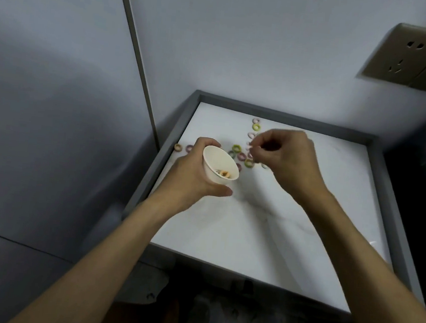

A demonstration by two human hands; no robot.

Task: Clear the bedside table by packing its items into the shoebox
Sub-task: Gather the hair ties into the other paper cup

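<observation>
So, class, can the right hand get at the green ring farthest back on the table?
Probably yes: the right hand hovers just beside the green ring, nothing covering it, though its fingers may already pinch something.

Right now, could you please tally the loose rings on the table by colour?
Orange rings: 1
Yellow-green rings: 3
Grey-green rings: 2
Pink or mauve rings: 5 clear; others blur beside the right hand
Total: 11 plainly showing

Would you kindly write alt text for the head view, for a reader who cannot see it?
A person's left hand holds a white paper cup above a white bedside table, rings inside; the right hand, fingers curled, hovers among small coloured rings scattered there.
</observation>
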